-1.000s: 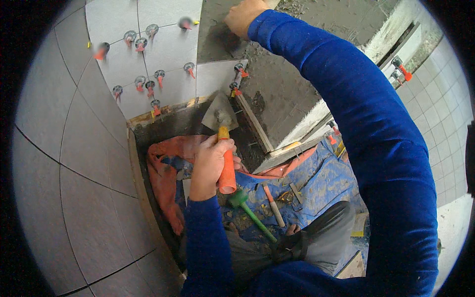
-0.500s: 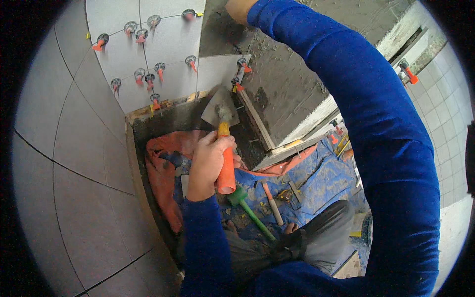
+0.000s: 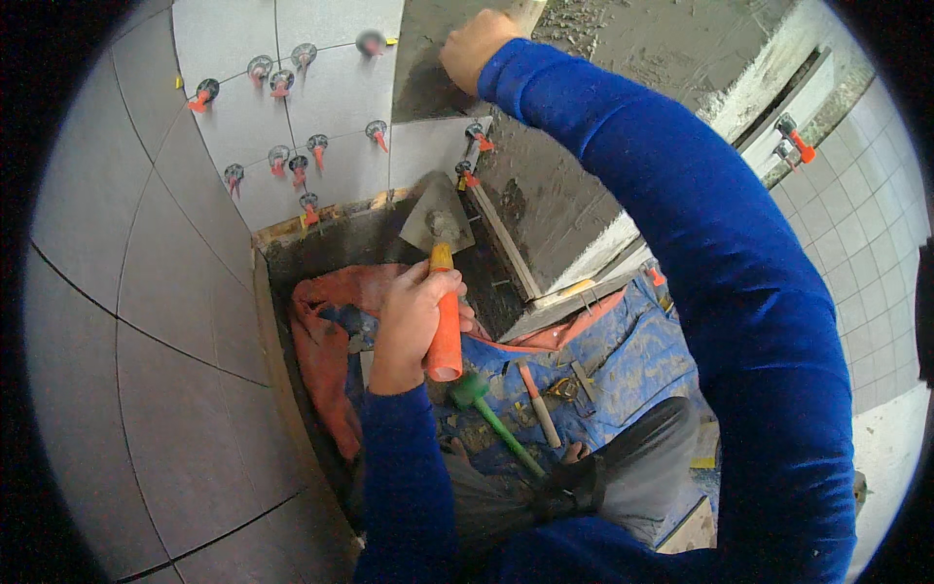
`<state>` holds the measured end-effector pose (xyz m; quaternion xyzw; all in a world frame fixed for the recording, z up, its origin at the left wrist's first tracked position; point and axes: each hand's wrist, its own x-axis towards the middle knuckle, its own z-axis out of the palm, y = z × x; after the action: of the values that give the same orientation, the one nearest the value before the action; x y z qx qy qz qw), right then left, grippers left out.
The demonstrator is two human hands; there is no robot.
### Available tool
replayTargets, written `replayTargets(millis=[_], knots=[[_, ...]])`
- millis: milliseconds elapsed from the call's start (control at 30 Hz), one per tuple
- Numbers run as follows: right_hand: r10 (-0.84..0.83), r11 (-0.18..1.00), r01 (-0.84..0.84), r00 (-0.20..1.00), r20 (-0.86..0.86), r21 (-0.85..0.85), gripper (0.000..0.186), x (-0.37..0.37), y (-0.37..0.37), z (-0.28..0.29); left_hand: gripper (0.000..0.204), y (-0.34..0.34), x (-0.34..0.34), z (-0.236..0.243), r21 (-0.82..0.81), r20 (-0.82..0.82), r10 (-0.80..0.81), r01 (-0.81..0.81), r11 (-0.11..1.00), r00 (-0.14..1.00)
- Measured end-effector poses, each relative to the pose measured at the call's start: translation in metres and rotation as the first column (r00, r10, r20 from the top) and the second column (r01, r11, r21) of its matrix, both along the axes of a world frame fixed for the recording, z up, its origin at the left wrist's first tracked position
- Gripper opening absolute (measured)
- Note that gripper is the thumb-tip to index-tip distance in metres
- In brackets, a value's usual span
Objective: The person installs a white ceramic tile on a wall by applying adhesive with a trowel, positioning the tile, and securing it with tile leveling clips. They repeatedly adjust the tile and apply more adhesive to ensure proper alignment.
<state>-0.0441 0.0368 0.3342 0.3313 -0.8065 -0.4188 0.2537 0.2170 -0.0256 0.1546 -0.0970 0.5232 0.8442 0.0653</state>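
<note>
My left hand (image 3: pixel 413 316) is wrapped round the orange-and-yellow handle of a trowel (image 3: pixel 437 216). Its pointed steel blade carries a little grey mortar and tilts upward over the dark recess by the wall. Stretched out to the top of the view, my right hand (image 3: pixel 477 51) is a closed fist against the mortar-coated wall (image 3: pixel 545 165). A pale strip (image 3: pixel 528 14) shows just beyond that fist; whether the hand holds it is hidden. Left of the fist lie grey wall tiles (image 3: pixel 336 97) with black-and-red levelling clips (image 3: pixel 318 146) along their joints.
A wooden batten (image 3: pixel 504 238) leans along the mortared wall's lower edge. Below, a blue tarp (image 3: pixel 632 341) and an orange sheet (image 3: pixel 319 302) cover the floor, with a green mallet (image 3: pixel 471 391), a hammer (image 3: pixel 538 407) and a tape measure (image 3: pixel 563 387). Large tiles (image 3: pixel 195 389) line the left wall.
My right hand has come down slightly and more of it shows, with a pale strip beyond it. My left hand and the trowel have barely moved. The view has shifted a little.
</note>
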Motion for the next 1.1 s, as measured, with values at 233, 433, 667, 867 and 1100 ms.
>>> replayTargets(millis=[233,433,667,867,1100], knots=[[-0.012,0.995,0.005,0.998,-0.067,-0.104,0.024,0.079,0.037,0.065,0.028,-0.014,0.005,0.005,0.024,-0.04,0.001,0.0,1.0,0.999],[0.118,0.882,-0.175,0.981,-0.154,-0.438,0.014,0.182,0.14,0.035,0.03,-0.037,0.017,0.005,0.032,-0.094,-0.027,0.03,0.999,0.995],[0.156,0.44,0.305,0.9,0.406,-0.845,0.039,0.29,0.19,-0.075,0.035,-0.035,0.025,0.009,0.058,-0.176,0.028,-0.018,0.998,0.984],[0.269,0.4,0.368,0.828,0.491,-0.84,0.038,0.299,0.196,-0.093,0.048,-0.029,0.034,0.019,-0.086,-0.201,0.05,-0.069,0.994,0.978],[0.22,0.414,0.347,0.859,0.462,-0.842,0.042,0.282,0.183,-0.119,0.053,-0.023,0.038,0.022,-0.087,-0.218,0.081,-0.102,0.991,0.973]])
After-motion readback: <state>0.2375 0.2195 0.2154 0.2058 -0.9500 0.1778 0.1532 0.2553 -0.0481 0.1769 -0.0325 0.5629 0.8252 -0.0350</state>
